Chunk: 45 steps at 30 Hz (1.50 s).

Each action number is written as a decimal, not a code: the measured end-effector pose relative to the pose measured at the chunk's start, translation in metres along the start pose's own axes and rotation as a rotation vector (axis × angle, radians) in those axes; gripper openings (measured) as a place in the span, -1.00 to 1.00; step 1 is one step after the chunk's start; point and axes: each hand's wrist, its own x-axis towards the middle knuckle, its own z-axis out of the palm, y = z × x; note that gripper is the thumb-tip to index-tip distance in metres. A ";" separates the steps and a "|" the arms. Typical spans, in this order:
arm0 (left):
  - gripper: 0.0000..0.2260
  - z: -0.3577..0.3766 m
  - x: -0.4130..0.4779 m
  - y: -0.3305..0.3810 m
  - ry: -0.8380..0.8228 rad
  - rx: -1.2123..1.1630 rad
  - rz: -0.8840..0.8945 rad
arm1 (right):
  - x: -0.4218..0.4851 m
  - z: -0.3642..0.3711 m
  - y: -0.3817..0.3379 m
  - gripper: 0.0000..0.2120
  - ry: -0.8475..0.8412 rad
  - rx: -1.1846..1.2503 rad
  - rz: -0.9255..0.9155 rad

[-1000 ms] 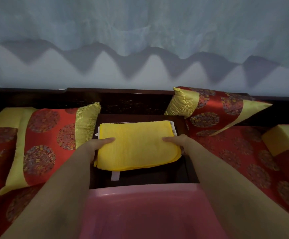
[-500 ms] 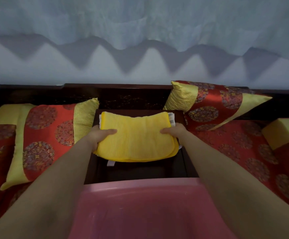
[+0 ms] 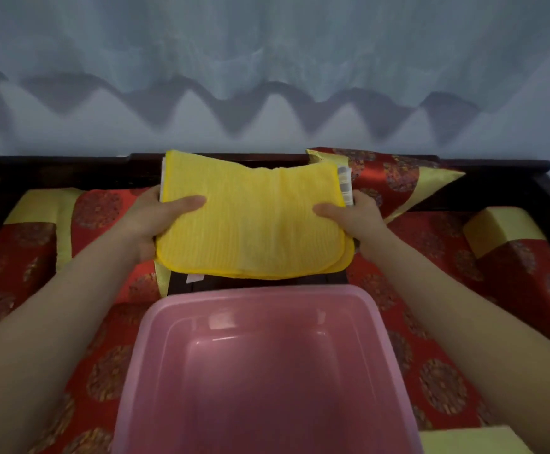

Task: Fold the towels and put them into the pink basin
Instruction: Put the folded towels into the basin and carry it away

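Towels (image 3: pixel 250 224), folded into a flat stack with a yellow one on top and pale edges of others showing at both sides, were held in the air above a dark wooden surface (image 3: pixel 257 282), just beyond the far rim of the pink basin (image 3: pixel 155 326). The left hand (image 3: pixel 150 221) clamped the stack's left end, thumb laid across the top and fingers hidden beneath. The right hand (image 3: pixel 360 217) gripped the right end the same way.

The hands were well apart, so the stack's long axis ran left to right between them, and its middle dipped a little. The basin stood mouth up on the red patterned cushions (image 3: pixel 109 381), nearer the person than the stack and lower, with nothing visible inside. Neither hand was plainly closer to it.

The coming move probably called for drawing the stack back toward the body and down. Its length looked close to the basin's inner width, so the ends might catch the side walls.
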 end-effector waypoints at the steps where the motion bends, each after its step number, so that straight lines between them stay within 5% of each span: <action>1: -0.53 -0.001 -0.020 0.000 -0.009 -0.009 0.001 | -0.018 -0.007 -0.003 -0.73 -0.020 0.006 -0.011; 11: -0.61 -0.007 -0.153 -0.066 -0.002 -0.009 -0.023 | -0.151 -0.035 0.041 -0.61 -0.143 -0.079 0.052; 20: -0.18 -0.006 -0.144 -0.146 -0.040 0.353 0.013 | -0.174 -0.001 0.115 -0.12 -0.213 -0.558 -0.023; 26: -0.21 -0.003 -0.133 -0.182 -0.163 0.493 -0.123 | -0.170 0.007 0.137 -0.10 -0.440 -0.715 0.164; 35: -0.25 0.016 -0.114 -0.228 -0.032 0.781 -0.257 | -0.161 0.030 0.181 -0.25 -0.325 -0.814 0.259; 37: -0.25 0.025 -0.121 -0.231 0.017 0.961 -0.161 | -0.165 0.035 0.184 -0.23 -0.281 -0.964 0.149; 41: -0.30 0.040 -0.134 -0.220 0.034 1.544 0.306 | -0.170 0.040 0.167 -0.28 -0.189 -1.317 -0.403; 45: -0.49 0.028 -0.134 -0.186 0.078 1.650 0.703 | -0.172 0.024 0.136 -0.44 -0.114 -1.370 -0.604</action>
